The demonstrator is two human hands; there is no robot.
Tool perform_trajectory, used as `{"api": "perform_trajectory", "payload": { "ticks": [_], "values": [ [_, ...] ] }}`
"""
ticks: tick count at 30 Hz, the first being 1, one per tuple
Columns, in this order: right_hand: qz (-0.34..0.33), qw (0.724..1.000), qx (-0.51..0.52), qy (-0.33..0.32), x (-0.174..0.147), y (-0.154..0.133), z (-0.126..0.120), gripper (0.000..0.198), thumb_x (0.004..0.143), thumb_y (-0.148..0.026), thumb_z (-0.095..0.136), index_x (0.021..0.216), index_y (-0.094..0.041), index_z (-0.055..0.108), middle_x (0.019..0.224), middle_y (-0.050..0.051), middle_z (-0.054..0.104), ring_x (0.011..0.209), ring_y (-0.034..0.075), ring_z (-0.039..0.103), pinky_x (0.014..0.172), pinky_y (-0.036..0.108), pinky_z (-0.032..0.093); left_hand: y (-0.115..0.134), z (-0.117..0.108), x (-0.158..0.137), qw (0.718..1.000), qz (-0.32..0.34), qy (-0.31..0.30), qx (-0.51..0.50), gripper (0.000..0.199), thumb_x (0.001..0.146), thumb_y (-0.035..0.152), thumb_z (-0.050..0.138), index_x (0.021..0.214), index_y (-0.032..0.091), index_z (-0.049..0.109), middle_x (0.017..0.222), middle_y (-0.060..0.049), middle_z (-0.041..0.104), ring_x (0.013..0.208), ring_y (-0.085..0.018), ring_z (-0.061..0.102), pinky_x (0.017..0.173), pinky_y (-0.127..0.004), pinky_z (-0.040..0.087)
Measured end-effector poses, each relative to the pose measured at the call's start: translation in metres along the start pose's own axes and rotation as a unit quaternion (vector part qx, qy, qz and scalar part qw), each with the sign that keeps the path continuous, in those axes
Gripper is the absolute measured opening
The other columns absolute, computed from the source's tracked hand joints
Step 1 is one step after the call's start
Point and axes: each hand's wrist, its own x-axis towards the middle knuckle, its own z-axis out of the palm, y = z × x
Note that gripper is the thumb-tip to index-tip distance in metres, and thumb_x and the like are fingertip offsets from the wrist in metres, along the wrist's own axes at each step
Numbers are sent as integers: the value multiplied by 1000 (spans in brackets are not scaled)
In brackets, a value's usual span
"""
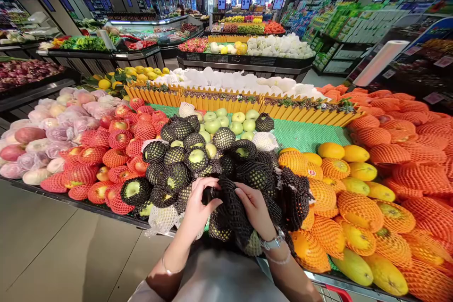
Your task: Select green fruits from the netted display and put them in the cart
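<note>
My left hand (198,205) is curled, thumb and fingers pinching the edge of a black foam fruit net (230,200). On the net's other side my right hand (256,208) grips it, thumb lying along its top; some fingers are hidden. Whether a fruit is inside this net I cannot tell. Around both hands lie green apples in black nets (177,177), and bare green apples (212,126) sit farther back. A bunch of black nets (292,198) rests just right of my right hand. A white foam net (163,219) lies left of my left wrist.
Apples in red nets (118,139) and wrapped pinkish fruit (56,127) fill the left. Yellow oblong fruit in orange nets (359,210) lies to the right, beside more orange-netted fruit (406,141). A low yellow fence (219,104) runs behind. A red cart handle (338,292) shows below.
</note>
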Motion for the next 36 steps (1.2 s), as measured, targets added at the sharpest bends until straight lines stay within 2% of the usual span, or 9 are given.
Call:
{"api": "perform_trajectory", "payload": {
  "ticks": [4,8,13,17,22,25,29,33,36],
  "values": [
    [0,999,-1,43,-1,6,3,32,96,-35,49,106,-23,76,108,5,78,102,24,72,93,37,56,-6,0,-7,996,-63,-38,53,15,85,29,63,99,23,64,97,-5,65,98,-26,56,89,-41,43],
    [-12,997,-41,63,-4,8,10,34,97,-33,48,120,-23,70,122,6,74,110,24,70,95,38,56,-5,-3,-11,991,-34,-64,110,12,83,32,67,79,23,61,85,-3,66,89,-25,54,80,-40,43],
    [-34,995,-92,15,-5,7,11,33,99,-29,44,115,-22,71,111,6,77,100,23,73,89,35,58,-3,-14,-20,992,106,17,65,12,88,25,62,77,24,59,86,-5,73,98,-26,62,92,-49,46],
    [-34,994,-98,-20,-5,8,16,32,97,-25,44,114,-21,71,108,8,76,97,23,73,89,37,57,-8,-19,-33,972,219,16,-80,12,96,27,52,84,25,55,70,0,68,71,-18,67,75,-40,57],
    [-46,992,-91,-73,-9,-4,30,34,101,-26,39,120,-22,67,101,8,73,91,20,70,81,32,57,-20,-26,-51,975,165,141,-43,26,96,42,53,77,24,57,62,1,65,55,-14,65,53,-26,55],
    [-55,986,-128,-92,-6,-22,29,34,103,-29,39,123,-25,66,101,7,71,94,19,68,84,31,57,-28,-52,-56,969,120,214,-14,34,92,49,59,72,22,61,57,1,64,46,-12,60,42,-21,48],
    [-77,967,-195,-147,4,-53,19,33,102,-29,44,128,-29,62,108,6,72,99,20,69,88,33,58,-46,-116,-58,978,56,203,13,53,97,56,42,79,19,75,57,-3,67,43,-13,55,41,-24,44],
    [-98,939,-261,-202,20,-84,20,31,100,-32,49,128,-32,63,117,6,71,105,22,70,88,36,61,-73,-181,-53,978,-24,181,101,30,94,40,54,91,20,76,48,5,58,37,-10,45,40,-22,38],
    [-102,940,-277,-171,47,-98,37,32,98,-33,53,130,-31,60,127,7,66,112,23,67,92,38,60,-93,-212,-39,976,-29,156,152,23,91,32,58,106,20,71,68,2,69,54,-13,62,52,-21,49]
  ]
}}
